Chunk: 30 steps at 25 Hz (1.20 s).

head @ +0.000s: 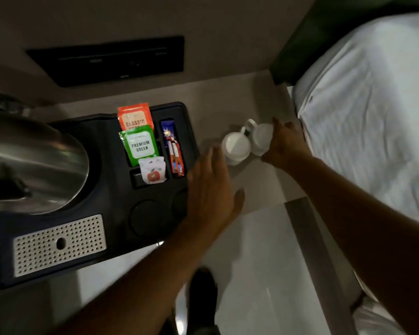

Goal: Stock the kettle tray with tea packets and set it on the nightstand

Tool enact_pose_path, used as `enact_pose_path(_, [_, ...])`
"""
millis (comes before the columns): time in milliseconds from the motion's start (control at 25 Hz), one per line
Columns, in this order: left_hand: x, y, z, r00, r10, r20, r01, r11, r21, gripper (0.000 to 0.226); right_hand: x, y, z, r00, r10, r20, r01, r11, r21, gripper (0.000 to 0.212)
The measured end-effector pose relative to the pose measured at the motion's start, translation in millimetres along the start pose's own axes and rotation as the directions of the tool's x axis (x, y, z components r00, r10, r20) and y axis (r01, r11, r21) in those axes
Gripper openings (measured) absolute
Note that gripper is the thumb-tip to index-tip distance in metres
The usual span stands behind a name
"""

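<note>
Reaching forward over the pale floor [259,274], both bare forearms enter from the bottom edge. Dark shoe [202,286] visible below, blurred.

Black kettle tray [111,206] sits on the nightstand worktop [218,110], at its left part. Near end of tray: perforated metal drip plate [58,244]. Beyond it, two round cup recesses [146,217], bare. Steel kettle [32,160] stands on the tray's left side.

Left hand [211,192] hovers over the tray's right edge, fingers spread and flat, holding nothing; motion-blurred.

Tray compartments, mid to far: small white sachets [153,170] with a red mark; green packet reading "PREMIUM GREEN" [139,143]; orange packet reading "CLASSIC" [134,116] behind it, partly covered. Narrow slot to the right holds red stick sachets [176,155] and a blue one [167,128].

Two white mugs [236,146] stand on the worktop right of the tray, touching each other. Right hand [284,143] rests against the right mug [261,136], fingers wrapped partly round it; whether it is firmly gripped I cannot tell.

White-sheeted bed [363,100] at right. Dark wall panel [107,60] at far side.
</note>
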<state>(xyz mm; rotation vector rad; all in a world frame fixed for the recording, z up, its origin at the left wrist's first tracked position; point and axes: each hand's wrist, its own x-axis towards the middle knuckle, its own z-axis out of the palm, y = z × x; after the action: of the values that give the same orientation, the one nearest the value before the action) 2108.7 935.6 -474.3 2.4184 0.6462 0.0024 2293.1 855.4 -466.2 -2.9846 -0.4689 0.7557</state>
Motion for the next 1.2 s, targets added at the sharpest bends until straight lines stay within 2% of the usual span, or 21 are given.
enact_pose_path(120, [74.9, 9.8, 19.7, 0.998, -0.036, 0.046, 0.028, 0.985, 0.168, 0.108, 19.8, 3.8, 11.8, 1.000, -0.009, 0.026, 0.006, 0.995, 0.099, 0.103])
enact_pose_path(160, [82.6, 9.9, 27.0, 0.996, -0.031, 0.088, 0.012, 0.980, 0.201, 0.106, 22.5, 4.8, 13.8, 1.000, -0.011, 0.005, 0.010, 0.991, 0.135, 0.099])
enact_pose_path(240, [92.5, 3.9, 36.3, 0.995, -0.035, 0.089, 0.017, 0.980, 0.199, 0.093, 26.5, 7.2, 18.9, 0.999, -0.011, -0.032, 0.018, 0.978, 0.206, 0.093])
enact_pose_path(360, [89.3, -4.7, 21.1, 0.999, 0.022, 0.047, -0.027, 0.995, 0.098, 0.081, 9.1, 3.7, 20.8, 0.993, 0.017, -0.113, 0.020, 0.949, 0.315, 0.094])
enact_pose_path(440, [58.4, -14.2, -1.1, 0.999, 0.026, -0.027, -0.028, 0.998, -0.056, 0.082, -27.8, -5.0, 22.9, 0.978, 0.057, -0.202, 0.034, 0.908, 0.417, 0.090])
enact_pose_path(560, [-16.6, -49.6, -36.4, 0.985, -0.142, -0.100, 0.123, 0.976, -0.178, 0.081, -104.3, -32.3, 51.1, 0.981, 0.015, -0.196, 0.095, 0.836, 0.541, 0.079])
enact_pose_path(640, [-58.6, -85.0, -48.5, 0.959, -0.259, -0.113, 0.240, 0.958, -0.155, 0.084, -138.9, -58.8, 80.1, 0.991, -0.058, -0.119, 0.114, 0.833, 0.542, 0.080])
enact_pose_path(760, [-84.4, -120.0, -48.9, 0.929, -0.345, -0.131, 0.327, 0.934, -0.141, 0.087, -156.1, -90.2, 106.5, 0.991, -0.113, -0.075, 0.136, 0.853, 0.505, 0.085])
enact_pose_path(960, [-85.8, -135.8, -40.2, 0.919, -0.378, -0.116, 0.355, 0.918, -0.177, 0.085, -153.8, -106.7, 115.0, 0.993, -0.109, -0.038, 0.115, 0.906, 0.406, 0.086])
enact_pose_path(1200, [-81.4, -142.3, -38.0, 0.945, -0.311, -0.096, 0.308, 0.950, -0.052, 0.087, -145.2, -114.5, 113.1, 0.996, -0.084, -0.003, 0.082, 0.958, 0.274, 0.092])
